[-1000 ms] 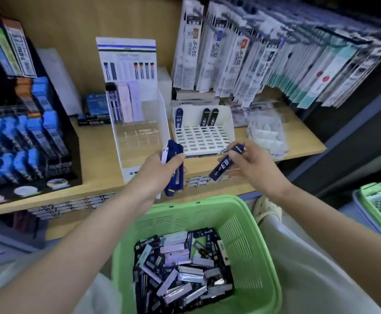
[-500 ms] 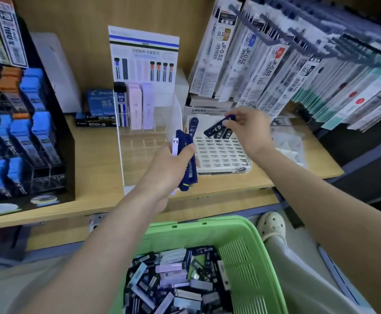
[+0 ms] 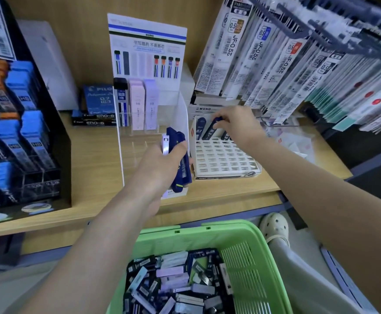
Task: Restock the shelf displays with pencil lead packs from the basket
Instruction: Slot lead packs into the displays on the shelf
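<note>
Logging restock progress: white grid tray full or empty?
Mostly empty. The white grid tray shows rows of bare slots; only a few dark packs stand in its back row, where the right hand holds one.

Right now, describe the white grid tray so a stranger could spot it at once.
On the wooden shelf, look below the hanging refill packets. The white grid tray sits there, beside the clear acrylic stand. Only it has rows of small square slots, with dark blue packs at its back.
</note>
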Demonstrator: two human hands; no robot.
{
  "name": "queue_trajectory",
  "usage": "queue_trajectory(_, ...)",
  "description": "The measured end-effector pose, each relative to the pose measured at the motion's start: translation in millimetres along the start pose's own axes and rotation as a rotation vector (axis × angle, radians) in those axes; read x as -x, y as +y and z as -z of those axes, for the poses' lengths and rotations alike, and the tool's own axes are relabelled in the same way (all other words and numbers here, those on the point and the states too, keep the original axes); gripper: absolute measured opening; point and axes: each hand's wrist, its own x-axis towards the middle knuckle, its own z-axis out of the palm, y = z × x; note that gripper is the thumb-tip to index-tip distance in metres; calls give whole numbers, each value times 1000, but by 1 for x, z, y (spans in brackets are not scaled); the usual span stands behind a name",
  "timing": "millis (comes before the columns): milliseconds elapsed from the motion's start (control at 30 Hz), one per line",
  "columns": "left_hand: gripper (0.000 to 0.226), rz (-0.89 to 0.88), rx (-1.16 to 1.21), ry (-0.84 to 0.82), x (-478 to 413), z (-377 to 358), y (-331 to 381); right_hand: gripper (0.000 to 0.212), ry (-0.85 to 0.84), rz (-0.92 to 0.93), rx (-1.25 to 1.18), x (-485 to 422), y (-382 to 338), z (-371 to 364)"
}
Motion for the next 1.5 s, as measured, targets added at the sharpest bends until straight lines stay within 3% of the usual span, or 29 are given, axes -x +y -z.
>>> queue_trajectory(167, 11, 13, 3, -11, -1, 0, -1, 21, -72, 82, 112, -2, -2, -1)
queue_trajectory(367, 11, -5, 37, -9, -3, -2, -2, 29, 37, 7, 17, 6, 4, -10)
queue_trajectory(500, 11, -6, 39, -8, -3, -1, -2, 17, 105, 66, 133, 6, -1, -10)
queue_trajectory(700, 10, -3, 83, 11, -2, 2, -1, 27, 105, 22, 178, 10, -2, -17)
queue_trajectory(833, 4, 4, 151, 50, -3, 4, -1, 20, 237, 83, -79, 31, -20, -19)
queue_trajectory(900, 5, 1, 159, 78, -2, 6, -1, 12, 171, 68, -315, 49, -37, -17)
queue_trajectory(1100, 8, -49, 109, 108, 0, 6, -3, 16, -285, -81, -720, 86, -67, -6)
queue_trajectory(1200, 9, -99, 69, 98, 3, 6, -3, 13, -297, -62, -715, 92, -70, -1)
queue_trajectory(1400, 8, -116, -50, -48, 8, 7, -5, 40, -320, -41, -667, 96, -69, 16)
queue_trajectory(1500, 11, -105, -32, -79, 10, 6, -6, 35, -281, -11, -652, 98, -65, 20)
